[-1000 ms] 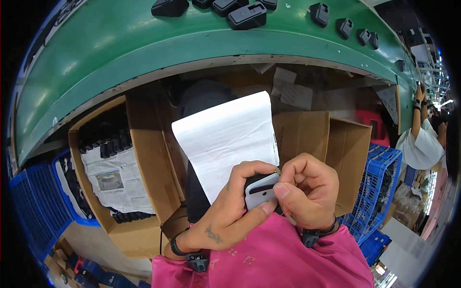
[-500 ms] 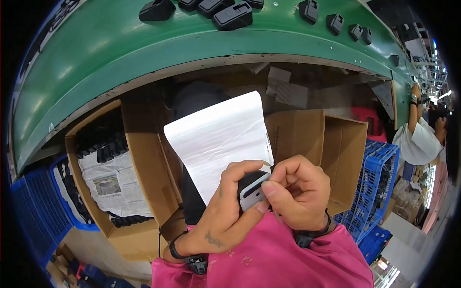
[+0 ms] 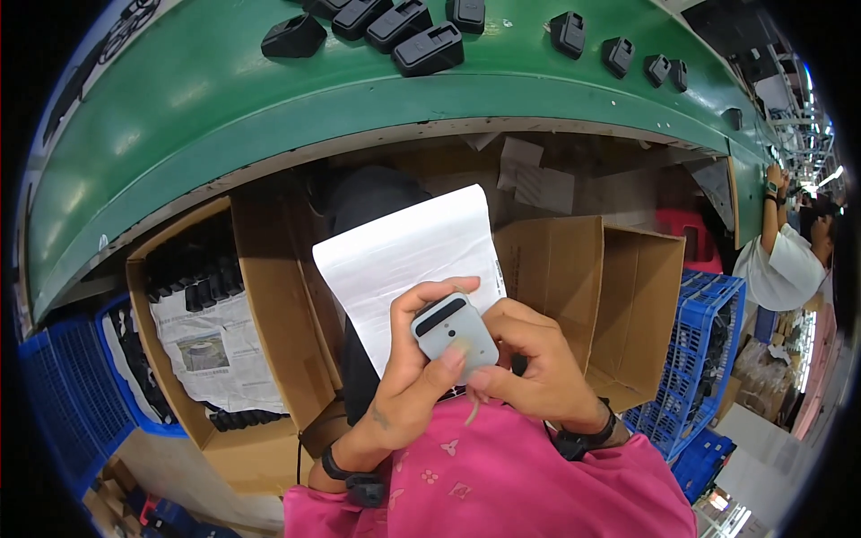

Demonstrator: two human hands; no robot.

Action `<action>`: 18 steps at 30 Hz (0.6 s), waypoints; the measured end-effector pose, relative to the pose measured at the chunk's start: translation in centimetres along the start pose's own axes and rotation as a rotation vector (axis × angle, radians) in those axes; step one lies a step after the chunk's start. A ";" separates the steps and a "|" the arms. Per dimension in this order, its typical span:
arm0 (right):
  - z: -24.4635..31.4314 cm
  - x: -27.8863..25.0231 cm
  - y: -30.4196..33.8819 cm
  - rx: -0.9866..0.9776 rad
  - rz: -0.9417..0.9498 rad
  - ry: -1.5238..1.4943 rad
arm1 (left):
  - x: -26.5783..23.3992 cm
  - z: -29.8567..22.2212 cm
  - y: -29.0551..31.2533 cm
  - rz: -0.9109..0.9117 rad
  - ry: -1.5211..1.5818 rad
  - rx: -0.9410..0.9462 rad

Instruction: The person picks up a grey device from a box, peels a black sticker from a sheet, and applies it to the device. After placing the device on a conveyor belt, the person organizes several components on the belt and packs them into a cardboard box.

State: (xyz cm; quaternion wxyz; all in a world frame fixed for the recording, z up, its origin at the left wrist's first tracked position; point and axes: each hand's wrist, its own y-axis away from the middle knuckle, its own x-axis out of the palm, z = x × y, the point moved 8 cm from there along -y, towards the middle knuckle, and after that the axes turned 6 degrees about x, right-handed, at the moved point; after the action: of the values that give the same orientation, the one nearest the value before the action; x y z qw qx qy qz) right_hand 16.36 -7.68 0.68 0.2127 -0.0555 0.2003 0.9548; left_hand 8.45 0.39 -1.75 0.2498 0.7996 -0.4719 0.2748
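Note:
A light grey, rounded-square device [image 3: 484,345] with a black slot near its top edge is held over my lap. My left hand [image 3: 399,394] wraps round its left side, thumb on its face and index finger over the top. At the lower right edge my right hand [image 3: 543,368] is closed on the device, its thumb near the bottom corner and its other fingers partly hidden. A thin, pale strip [image 3: 473,412] hangs below, by the right thumb; where it starts is hidden. Behind the hands a white paper sheet [image 3: 404,238] lies across my lap.
Several black dock-like parts [image 3: 428,49] stand on the green bench [image 3: 197,117]. An open carton [image 3: 273,314] at left holds black parts and newspaper; another carton [image 3: 637,305] is at right, beside a blue crate [image 3: 691,359]. A person [image 3: 780,269] sits farther along the bench.
The device has turned from tilted and edge-on to face-up. My right hand has moved from its top right edge to its lower right corner; the hanging strip shows more.

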 end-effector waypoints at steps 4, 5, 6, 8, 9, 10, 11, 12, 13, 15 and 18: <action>-0.9 -0.5 -1.0 0.052 0.026 -0.171 | -1.5 -0.9 0.1 -0.004 -0.064 0.065; -0.3 -1.3 -1.2 0.057 0.002 -0.154 | -1.6 -1.7 -0.3 0.083 -0.168 0.029; 0.1 -1.5 -1.0 0.049 0.036 -0.071 | -1.5 -2.1 -0.5 0.170 -0.270 -0.007; 1.9 -0.8 -1.7 -0.043 0.177 0.178 | -1.9 -3.1 -1.0 0.151 -0.412 -0.055; 1.6 0.1 -1.8 -0.043 0.199 0.169 | -1.8 -2.7 -0.9 0.276 -0.518 -0.133; 1.9 -0.1 -2.0 -0.097 0.050 0.143 | -1.6 -2.3 -0.8 0.415 -0.620 -0.208; 2.1 -0.5 -1.9 -0.150 -0.100 0.118 | -2.2 -2.6 -1.0 0.389 -0.611 -0.076; 1.3 0.1 -1.6 -0.152 -0.090 0.117 | -2.8 -2.0 -0.5 0.379 -0.612 -0.075; 1.4 0.2 -0.6 -0.302 -0.215 0.373 | -4.1 -1.9 -0.7 0.181 -0.490 -0.059; -0.1 2.5 1.4 -0.526 -0.215 0.658 | -5.9 -0.8 -0.8 -0.029 -0.230 0.032; -2.9 5.9 2.8 -0.467 -0.069 0.795 | -5.6 0.4 0.1 -0.047 -0.035 -0.023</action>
State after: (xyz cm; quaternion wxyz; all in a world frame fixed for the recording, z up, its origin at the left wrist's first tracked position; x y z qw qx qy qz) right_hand 9.93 -8.93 -2.10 0.1329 -0.4706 0.0440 0.8712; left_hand 6.15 3.53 -5.77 0.2570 0.8122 -0.4606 0.2493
